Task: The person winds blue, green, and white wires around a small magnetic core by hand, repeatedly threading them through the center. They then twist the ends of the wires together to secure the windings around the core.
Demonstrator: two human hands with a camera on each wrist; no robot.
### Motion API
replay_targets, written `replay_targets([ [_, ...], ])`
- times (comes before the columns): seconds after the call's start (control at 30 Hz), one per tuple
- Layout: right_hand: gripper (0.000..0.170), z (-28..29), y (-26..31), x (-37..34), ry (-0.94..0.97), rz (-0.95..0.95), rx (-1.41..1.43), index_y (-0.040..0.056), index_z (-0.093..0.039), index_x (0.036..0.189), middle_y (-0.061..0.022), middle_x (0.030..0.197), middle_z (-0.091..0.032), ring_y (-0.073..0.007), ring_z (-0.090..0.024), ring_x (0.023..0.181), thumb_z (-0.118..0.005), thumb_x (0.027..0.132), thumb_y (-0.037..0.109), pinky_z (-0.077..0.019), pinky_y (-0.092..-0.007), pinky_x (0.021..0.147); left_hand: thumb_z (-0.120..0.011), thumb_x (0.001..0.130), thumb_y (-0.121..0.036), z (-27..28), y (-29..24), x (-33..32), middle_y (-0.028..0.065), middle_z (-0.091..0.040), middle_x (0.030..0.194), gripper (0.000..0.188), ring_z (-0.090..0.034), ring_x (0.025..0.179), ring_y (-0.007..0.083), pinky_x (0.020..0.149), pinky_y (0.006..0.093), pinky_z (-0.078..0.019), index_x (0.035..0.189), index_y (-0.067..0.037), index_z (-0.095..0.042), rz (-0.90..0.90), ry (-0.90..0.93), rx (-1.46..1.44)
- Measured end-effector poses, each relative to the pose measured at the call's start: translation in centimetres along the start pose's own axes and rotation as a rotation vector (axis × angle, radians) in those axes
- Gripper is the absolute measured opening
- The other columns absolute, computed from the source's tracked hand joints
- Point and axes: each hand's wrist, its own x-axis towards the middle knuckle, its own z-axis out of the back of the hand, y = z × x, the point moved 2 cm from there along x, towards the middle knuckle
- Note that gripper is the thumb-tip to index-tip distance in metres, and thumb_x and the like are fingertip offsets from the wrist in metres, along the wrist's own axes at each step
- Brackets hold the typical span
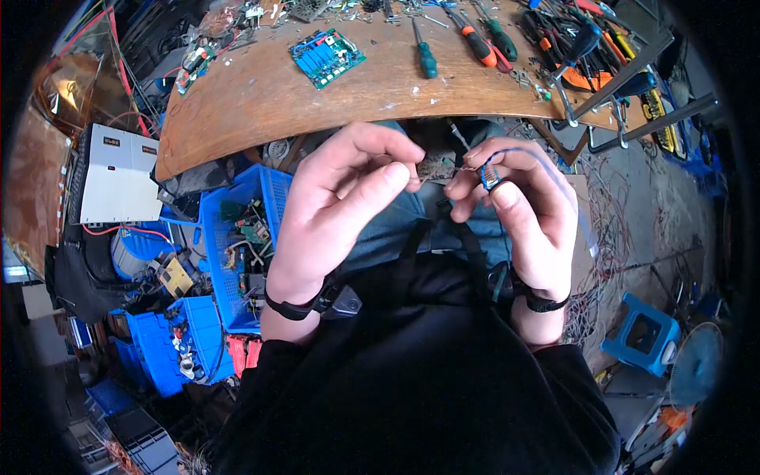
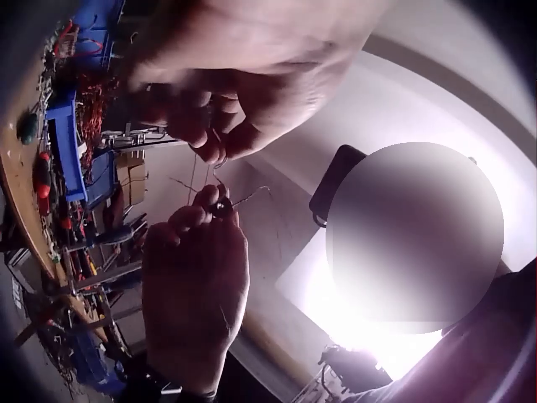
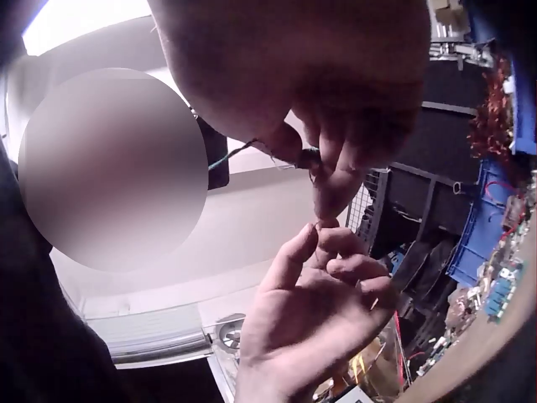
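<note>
In the head view my right hand (image 1: 538,206) pinches a small wire-wound coil (image 1: 491,177) between thumb and fingers, with blue wire looping over the fingers. My left hand (image 1: 340,198) is beside it, thumb and fingertips brought together on a thin wire end. The left wrist view shows thin wires (image 2: 220,172) running between the left fingertips and the dark coil (image 2: 221,207) in the right hand. In the right wrist view the left hand's (image 3: 323,294) fingertips meet just below the right hand's fingers, and the coil (image 3: 309,158) is partly hidden.
On the wooden table (image 1: 237,111) lie a blue-and-green circuit board (image 1: 326,58), screwdrivers (image 1: 426,57) and pliers. Metal clamps (image 1: 625,87) jut from its right end. Blue crates (image 1: 229,261) stand at the left, a blue stool (image 1: 643,334) at the right, and loose wires cover the floor.
</note>
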Motion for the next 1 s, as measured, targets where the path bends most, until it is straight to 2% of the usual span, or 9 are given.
replay_targets([
  [0.2,0.026,-0.3,-0.5,0.0,0.093,-0.225,0.349,-0.0009,-0.054,0.122,-0.0132,0.089,-0.069,-0.0128,-0.06,0.064,-0.049,0.104,0.017,-0.0491,-0.0246,0.067,-0.057,0.098,-0.01,-0.1,0.6,-0.1,0.0093,-0.062,0.092,0.009,-0.06,0.086,0.0165,0.072,0.0254,-0.0456,0.104,-0.002,-0.056,0.042,0.226,-0.263],
  [0.27,0.025,-0.2,-0.7,0.1,0.098,-0.261,0.373,0.0008,-0.054,0.12,-0.0121,0.086,-0.069,-0.0117,-0.059,0.062,-0.048,0.105,0.02,-0.0442,-0.0231,0.062,-0.059,0.099,-0.008,-1.0,0.0,-0.3,0.0103,-0.063,0.092,0.01,-0.06,0.084,0.0172,0.073,0.0259,-0.0462,0.105,-0.001,-0.056,-0.132,-0.031,-0.017],
  [0.33,0.025,-0.3,-1.2,0.1,0.081,-0.261,0.421,0.0024,-0.055,0.119,-0.0116,0.085,-0.069,-0.0108,-0.059,0.06,-0.048,0.105,0.021,-0.0402,-0.0222,0.059,-0.065,0.095,-0.004,-0.4,0.9,-0.1,0.013,-0.065,0.094,0.015,-0.062,0.084,0.0189,0.075,0.0282,-0.0476,0.107,-0.001,-0.056,-0.25,-0.031,0.127],
  [0.43,0.025,-0.3,-1.5,0.2,0.059,-0.243,0.418,0.0033,-0.055,0.119,-0.0112,0.084,-0.07,-0.0101,-0.059,0.059,-0.048,0.105,0.022,-0.0385,-0.0218,0.059,-0.078,0.083,-0.002,-0.3,0.3,0.1,0.0148,-0.07,0.092,0.03,-0.064,0.081,0.0241,0.075,0.0338,-0.049,0.107,-0.002,-0.061,-0.705,-0.047,0.59],
  [0.6,0.026,-0.5,-1.0,0.0,0.038,-0.252,0.396,0.0019,-0.053,0.121,-0.0121,0.086,-0.069,-0.0114,-0.059,0.061,-0.049,0.105,0.022,-0.0426,-0.0226,0.061,-0.078,0.084,-0.007,-0.7,-0.1,0.0,0.0129,-0.07,0.091,0.022,-0.062,0.078,0.024,0.069,0.035,-0.0486,0.1,-0.001,-0.064,-0.889,-0.158,0.787],
  [0.73,0.025,-0.9,-0.8,-0.2,0.032,-0.118,0.354,-0.0005,-0.05,0.122,-0.0139,0.091,-0.069,-0.0122,-0.059,0.068,-0.05,0.105,0.018,-0.0485,-0.0249,0.067,-0.064,0.095,-0.008,-0.3,0.7,0.2,0.0124,-0.068,0.086,0.009,-0.06,0.077,0.0213,0.071,0.0317,-0.047,0.093,0.001,-0.062,-0.714,-0.188,0.671],
  [0.83,0.023,-1.7,-0.6,-0.6,0.005,-0.033,0.31,-0.0015,-0.05,0.121,-0.0141,0.093,-0.068,-0.0126,-0.06,0.072,-0.053,0.102,0.013,-0.0504,-0.0258,0.07,-0.071,0.086,-0.003,-0.5,0.9,-0.1,0.0092,-0.067,0.081,0.008,-0.061,0.073,0.0256,0.071,0.034,-0.0464,0.085,-0.002,-0.064,-0.589,-0.234,0.602],
  [0.93,0.021,-2.0,0.1,-0.9,0.03,0.025,0.067,-0.0018,-0.054,0.114,-0.0151,0.095,-0.071,-0.0184,-0.067,0.081,-0.059,0.095,0.005,-0.0546,-0.0321,0.073,-0.068,0.092,-0.006,-0.6,1.0,-0.4,0.0068,-0.064,0.077,0.012,-0.059,0.073,0.0181,0.07,0.03,-0.0454,0.083,-0.002,-0.061,-0.349,-0.26,0.547],
  [1.0,0.021,-2.3,-0.5,-0.6,0.088,0.214,-0.06,-0.0013,-0.058,0.111,-0.0157,0.097,-0.071,-0.0254,-0.069,0.081,-0.062,0.092,0.003,-0.0551,-0.0352,0.073,-0.063,0.098,-0.01,-1.1,0.7,-0.2,0.0034,-0.06,0.074,0.02,-0.055,0.075,0.0093,0.069,0.0259,-0.0442,0.081,0.0,-0.059,-0.007,-0.224,0.183],
])
